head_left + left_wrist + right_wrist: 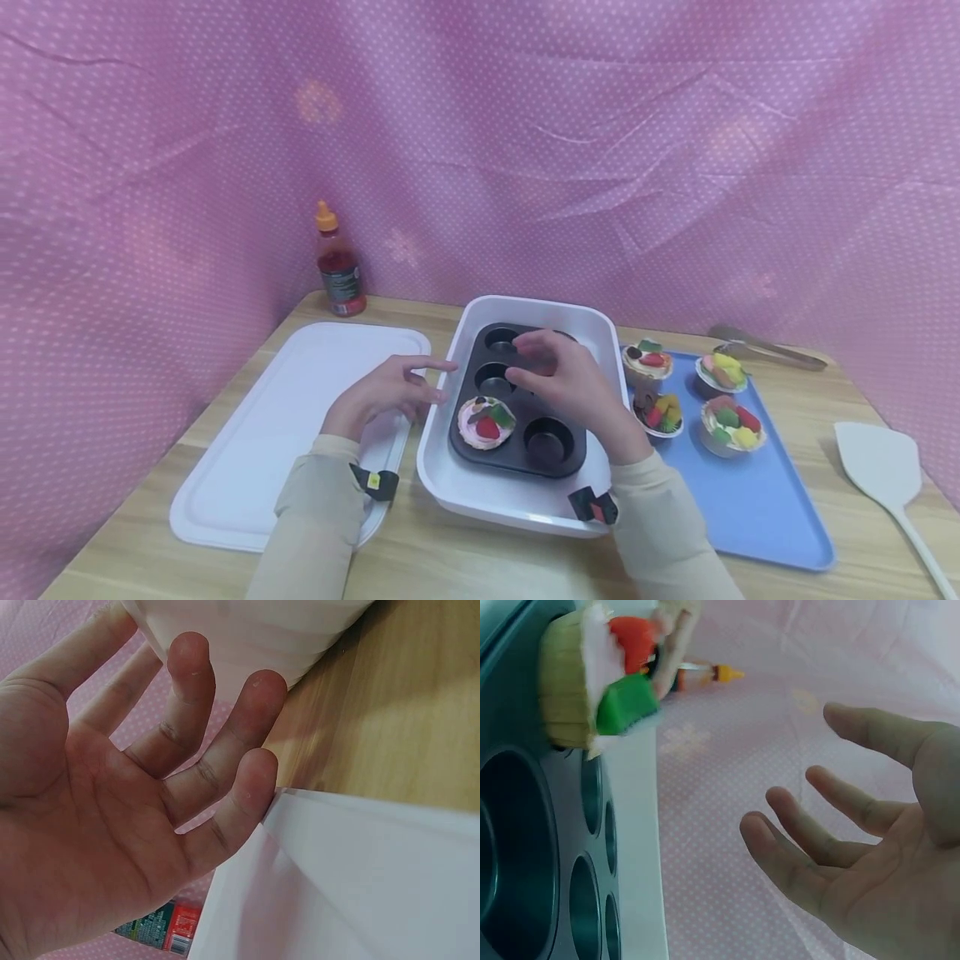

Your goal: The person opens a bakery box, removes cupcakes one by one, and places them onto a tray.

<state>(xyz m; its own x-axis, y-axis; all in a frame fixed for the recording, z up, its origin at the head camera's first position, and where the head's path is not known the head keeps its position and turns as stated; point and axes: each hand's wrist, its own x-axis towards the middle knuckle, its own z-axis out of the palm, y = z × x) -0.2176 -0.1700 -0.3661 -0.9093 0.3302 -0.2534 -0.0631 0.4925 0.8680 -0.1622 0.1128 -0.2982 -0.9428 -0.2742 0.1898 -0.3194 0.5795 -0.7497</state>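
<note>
A black muffin tin (504,461) lies inside a white rectangular tub (502,507). One cupcake (486,422) with pink cream, a red strawberry and a green piece sits in the tin's near left cup. My left hand (386,392) is at the tub's left wall, fingers spread and slightly bent, holding nothing. In the left wrist view its empty palm (97,832) shows, with fingertips near the white tray's edge. Over the tin's right side hovers my right hand (566,379), fingers loosely bent and empty, hiding some cups. The right wrist view shows the cupcake (566,679) apart from that hand.
A white tray (300,417) lies left of the tub. On a blue tray (765,517) at right stand several topped cupcakes (731,427). Beyond are metal tongs (772,348), a white spatula (877,458) at far right, and a sauce bottle (341,271) at back left.
</note>
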